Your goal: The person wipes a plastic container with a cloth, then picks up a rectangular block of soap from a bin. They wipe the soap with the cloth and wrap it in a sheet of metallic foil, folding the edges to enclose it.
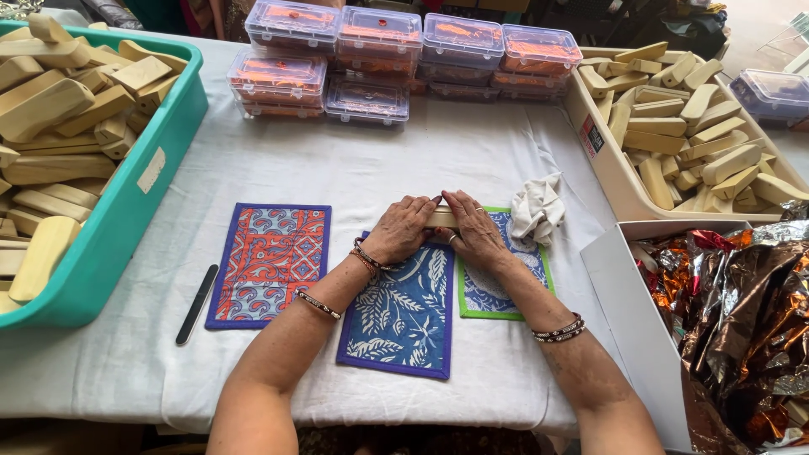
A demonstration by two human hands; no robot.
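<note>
Both the left hand (403, 229) and right hand (474, 231) close over a pale wooden block (442, 217), pinning it on the blue leaf-print mat (403, 316) at the surface's centre, apparently to steady it. At nine o'clock a teal tub (139, 202) holds similar blocks; the beige tray (600, 156) at two o'clock holds more.

matt pale wood block (442, 217) | printed cloth mats (268, 263) | glossy crinkled foil (742, 312)

craft workshop: bins of wooden blocks (699, 126)
</note>
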